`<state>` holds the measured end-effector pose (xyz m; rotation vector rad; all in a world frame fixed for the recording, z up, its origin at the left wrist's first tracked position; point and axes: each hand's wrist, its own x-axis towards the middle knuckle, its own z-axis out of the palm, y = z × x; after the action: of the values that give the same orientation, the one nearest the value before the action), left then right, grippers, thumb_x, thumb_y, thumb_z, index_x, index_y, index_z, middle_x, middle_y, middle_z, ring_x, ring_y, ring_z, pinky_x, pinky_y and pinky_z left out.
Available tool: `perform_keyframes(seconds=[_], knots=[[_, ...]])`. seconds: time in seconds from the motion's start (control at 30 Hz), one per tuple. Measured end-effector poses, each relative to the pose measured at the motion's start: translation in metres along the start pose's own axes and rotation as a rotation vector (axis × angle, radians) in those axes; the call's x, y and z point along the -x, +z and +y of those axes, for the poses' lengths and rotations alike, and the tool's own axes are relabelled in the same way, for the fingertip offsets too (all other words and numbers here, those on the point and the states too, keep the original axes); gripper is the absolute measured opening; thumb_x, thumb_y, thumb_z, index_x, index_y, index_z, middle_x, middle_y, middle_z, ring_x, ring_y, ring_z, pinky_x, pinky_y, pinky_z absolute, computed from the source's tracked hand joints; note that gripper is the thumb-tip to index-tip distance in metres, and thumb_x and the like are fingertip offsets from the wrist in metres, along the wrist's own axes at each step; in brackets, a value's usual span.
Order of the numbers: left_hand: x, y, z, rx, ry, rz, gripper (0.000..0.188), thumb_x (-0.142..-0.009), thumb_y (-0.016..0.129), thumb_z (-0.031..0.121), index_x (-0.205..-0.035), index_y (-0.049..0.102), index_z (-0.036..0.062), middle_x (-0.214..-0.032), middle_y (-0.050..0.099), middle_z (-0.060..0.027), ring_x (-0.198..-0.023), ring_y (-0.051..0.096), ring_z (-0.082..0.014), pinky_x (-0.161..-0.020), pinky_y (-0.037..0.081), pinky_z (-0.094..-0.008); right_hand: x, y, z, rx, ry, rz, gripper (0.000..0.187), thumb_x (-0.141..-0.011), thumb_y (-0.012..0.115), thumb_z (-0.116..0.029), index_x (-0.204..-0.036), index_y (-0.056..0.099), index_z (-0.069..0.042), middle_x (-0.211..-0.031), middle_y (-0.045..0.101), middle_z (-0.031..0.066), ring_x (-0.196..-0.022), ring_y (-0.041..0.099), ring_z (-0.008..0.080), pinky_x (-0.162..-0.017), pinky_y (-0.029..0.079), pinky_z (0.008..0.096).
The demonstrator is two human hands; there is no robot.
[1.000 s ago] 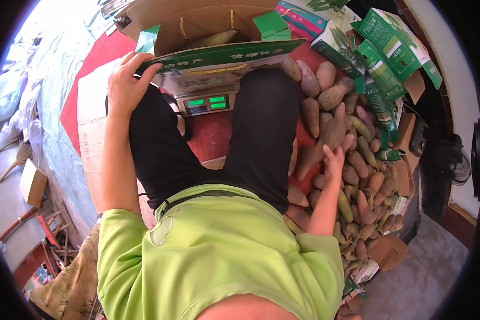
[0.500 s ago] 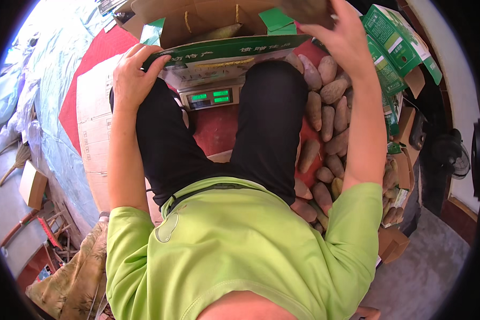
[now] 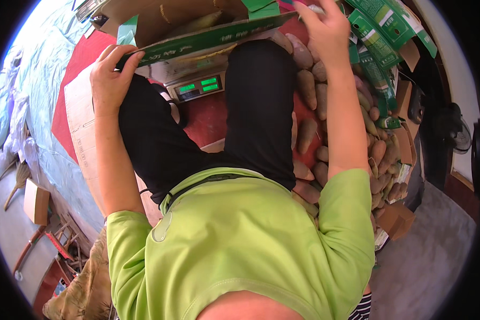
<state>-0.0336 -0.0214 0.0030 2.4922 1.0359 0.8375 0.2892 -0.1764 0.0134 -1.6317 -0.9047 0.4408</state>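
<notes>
A cardboard carton [image 3: 186,49] with a green printed rim and yellow cord handles stands open before my knees, on a digital scale [image 3: 197,87] with lit green displays. My left hand [image 3: 111,80] grips the carton's near left corner, thumb and fingers wrapped over the rim. At the far right corner is my right hand [image 3: 325,29], its fingertips cut off by the picture's upper edge and partly blurred. Inside the carton a pale, long sweet potato [image 3: 201,22] shows; the rest of its inside is hidden. Green flaps [image 3: 260,7] stick up along the rim.
Sweet potatoes [image 3: 307,136] lie heaped on the red mat right of my leg. Folded green cartons [image 3: 377,40] lean beyond them. A black fan [image 3: 453,133] stands far right. Flat cardboard [image 3: 85,125] and pale blue sheeting [image 3: 48,101] lie left; a hand broom [image 3: 18,181] is farther left.
The view has shifted, so the carton and scale sit higher and farther left. My left hand stays on the carton's corner. The dark blurred piece by my right hand no longer shows.
</notes>
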Motion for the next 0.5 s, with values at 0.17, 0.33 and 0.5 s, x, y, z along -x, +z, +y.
perform_keyframes(seconds=[0.17,0.33,0.5], knots=[[0.000,-0.002,0.006,-0.004,0.012,0.000,0.018,-0.078,0.072,0.020,-0.088,0.068,0.0053,-0.082,0.065,-0.0072,-0.076,0.064,-0.0220,-0.069,0.048,-0.0298,0.067,-0.087,0.137,0.132,0.127,0.223,0.023,-0.085,0.064,-0.008,-0.106,0.062,0.000,-0.100,0.064,0.0049,-0.090,0.059,0.0107,-0.080,0.047,0.0247],[-0.003,0.001,0.007,0.008,0.024,0.005,0.019,-0.078,0.072,0.021,-0.090,0.068,0.0053,-0.081,0.064,-0.0075,-0.075,0.064,-0.0224,-0.069,0.048,-0.0304,0.223,-0.130,0.259,0.197,0.537,0.195,0.022,-0.083,0.064,-0.005,-0.105,0.063,-0.001,-0.092,0.065,0.0034,-0.086,0.059,0.0106,-0.079,0.048,0.0261],[0.002,-0.002,0.006,-0.054,-0.004,-0.003,0.019,-0.082,0.069,0.017,-0.094,0.066,0.0029,-0.084,0.064,-0.0064,-0.078,0.064,-0.0174,-0.072,0.047,-0.0264,0.339,-0.103,0.296,0.072,0.913,0.179,0.021,-0.080,0.064,-0.002,-0.101,0.062,0.000,-0.082,0.063,0.0061,-0.069,0.059,0.0135,-0.061,0.049,0.0268]])
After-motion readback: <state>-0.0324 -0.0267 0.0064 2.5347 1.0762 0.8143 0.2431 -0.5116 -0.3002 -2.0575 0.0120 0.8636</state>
